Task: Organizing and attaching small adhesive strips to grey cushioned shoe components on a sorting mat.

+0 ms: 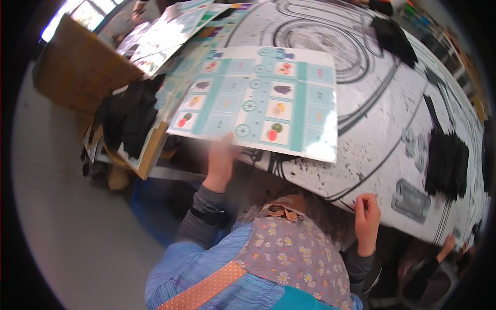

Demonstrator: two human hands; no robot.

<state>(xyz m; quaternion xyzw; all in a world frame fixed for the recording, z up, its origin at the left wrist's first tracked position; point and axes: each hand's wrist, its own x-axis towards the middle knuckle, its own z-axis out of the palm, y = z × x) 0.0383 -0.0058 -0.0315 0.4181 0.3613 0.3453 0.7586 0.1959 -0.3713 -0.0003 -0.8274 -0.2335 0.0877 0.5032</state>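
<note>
A glossy printed sheet (258, 103) with rows of small fruit pictures on pale blue and teal lies tilted over the near left part of the table. My left hand (221, 163) is at its near edge, thumb over the border and the other fingers hidden beneath; the hand is somewhat blurred. It appears closed on that sheet. Beyond the table's near edge, to the right, my right hand (367, 219) is raised with curled fingers. Thumb and forefinger come together there, and whatever may be between them is too small to make out.
The white table (372, 134) carries black line patterns. Black bundles (448, 163) lie at right and black cloth (392, 39) farther back. More printed sheets (170, 36) are stacked at far left, near a cardboard box (85, 67) and a tray of black material (132, 116). Another person's hand (447, 245) shows at lower right.
</note>
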